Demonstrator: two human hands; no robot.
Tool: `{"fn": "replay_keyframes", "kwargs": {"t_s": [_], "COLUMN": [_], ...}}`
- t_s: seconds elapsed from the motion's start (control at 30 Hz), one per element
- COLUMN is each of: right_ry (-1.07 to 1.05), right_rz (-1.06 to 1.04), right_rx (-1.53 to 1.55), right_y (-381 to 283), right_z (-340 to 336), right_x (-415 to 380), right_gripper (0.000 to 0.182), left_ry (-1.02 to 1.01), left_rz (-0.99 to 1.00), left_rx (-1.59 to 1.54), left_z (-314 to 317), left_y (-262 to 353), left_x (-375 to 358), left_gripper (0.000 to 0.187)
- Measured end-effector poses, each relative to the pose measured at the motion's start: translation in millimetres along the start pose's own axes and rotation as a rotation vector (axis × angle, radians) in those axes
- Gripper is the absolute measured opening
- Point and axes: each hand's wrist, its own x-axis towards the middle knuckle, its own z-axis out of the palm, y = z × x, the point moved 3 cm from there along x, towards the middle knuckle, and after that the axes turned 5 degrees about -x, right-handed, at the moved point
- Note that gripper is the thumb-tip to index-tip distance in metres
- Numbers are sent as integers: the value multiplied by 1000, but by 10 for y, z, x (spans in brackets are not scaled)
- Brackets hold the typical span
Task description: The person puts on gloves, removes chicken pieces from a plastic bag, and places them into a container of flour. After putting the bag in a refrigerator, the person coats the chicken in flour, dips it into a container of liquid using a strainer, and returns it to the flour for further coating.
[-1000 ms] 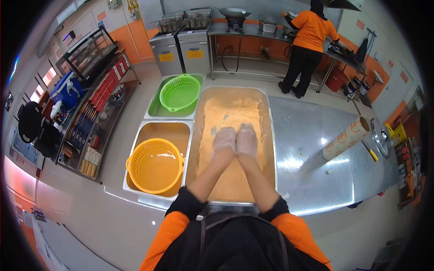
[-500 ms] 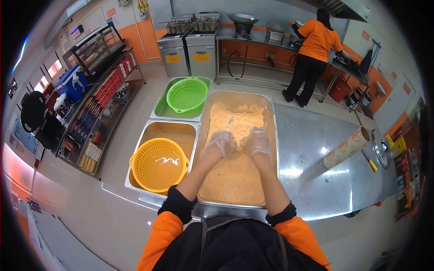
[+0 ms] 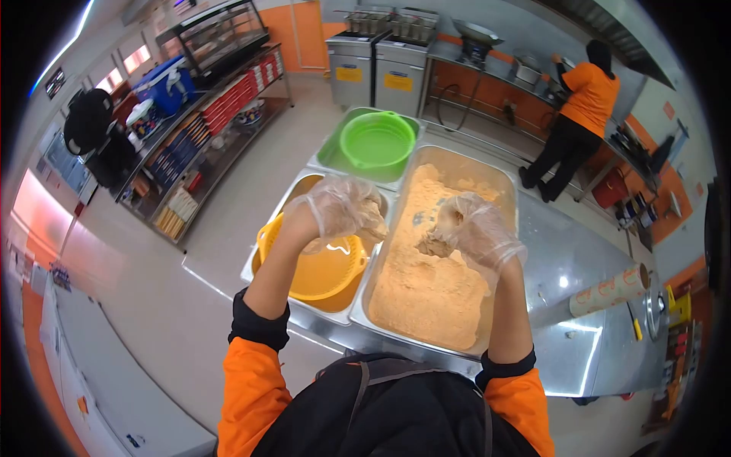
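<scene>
Both hands wear clear plastic gloves. My left hand (image 3: 339, 207) is closed round a flour-coated piece (image 3: 372, 221), above the yellow basket (image 3: 312, 283) and the edge between two trays. My right hand (image 3: 476, 228) grips another coated piece (image 3: 435, 244) over the large metal tray of orange-tinted flour (image 3: 426, 297). Liquid shows inside the yellow basket, which sits in a metal tray. Just behind, a green basket (image 3: 378, 140) stands in a second small tray. What the pieces are under the coating, I cannot make out.
A wrapped roll (image 3: 609, 291) lies on the steel table (image 3: 567, 228) at right, near a yellow-handled tool (image 3: 634, 321). Shelves with boxes (image 3: 221, 114) stand at left. A co-worker in orange (image 3: 582, 107) stands at the back counter, beyond the fryers (image 3: 373, 72).
Both hands have come up out of the flour with coated pieces in them. My left hand has moved left, over the yellow basket. The view has turned, shifting the trays right.
</scene>
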Motion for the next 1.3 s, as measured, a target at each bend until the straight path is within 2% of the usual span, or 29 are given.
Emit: {"fn": "replay_keyframes", "kwargs": {"t_s": [0.2, 0.3, 0.33, 0.4, 0.5, 0.57, 0.6, 0.67, 0.7, 0.8, 0.87, 0.97, 1.0, 1.07, 1.17, 1.27, 1.3], "right_ry": [58, -106, -164, -283, -403, -440, -460, -230, -114, -63, -214, -433, -504, -469, -453, -421, -400], "right_rz": [-248, -240, -208, -138, -219, -194, -181, -171, -166, -99, -61, -55, -65, -33, 25, 76, 89], "right_rx": [170, -8, 24, 85, -33, -44, -50, -98, -123, -165, -342, -503, -540, -523, -466, -378, -348], "right_y": [-527, -900, -937, -960, -997, -927, -881, -783, -740, -674, -593, -652, -680, -638, -565, -519, -495], "right_z": [696, 1102, 1264, 1609, 1900, 2127, 2226, 2281, 2256, 1967, 1958, 1936, 1949, 2072, 2232, 2214, 2183], "right_x": [386, 467, 490, 540, 656, 857, 928, 1016, 1054, 1063, 1062, 944, 885, 828, 898, 899, 908], "right_gripper": [31, 28, 29, 32, 33, 33, 33, 33, 34, 29, 23, 20, 19, 18, 17, 18, 19], "left_ry": [-67, -78, -101, -177, -309, -364, -339, -289, -248, -119, -22, 45, -3, -91, -99, 63, 56], "left_rz": [-319, -409, -441, -473, -477, -487, -466, -423, -446, -508, -530, -820, -788, -726, -849, -870, -839], "left_rx": [117, 124, 141, 153, 172, 220, 234, 263, 268, 307, 378, 264, 314, 413, 307, 279, 341], "left_z": [-458, -328, -273, -202, -89, 124, 225, 362, 266, -40, -167, -410, -392, -264, 53, 0, 5], "left_y": [-321, -741, -820, -895, -1011, -1300, -1463, -1711, -1643, -1399, -1472, -1478, -1510, -1627, -1928, -1754, -1779], "left_x": [-571, -798, -852, -947, -989, -969, -964, -924, -916, -978, -1097, -1243, -1267, -1331, -1372, -1384, -1381], "left_gripper": [34, 37, 37, 37, 37, 38, 40, 46, 45, 42, 41, 41, 41, 43, 44, 43, 44]}}
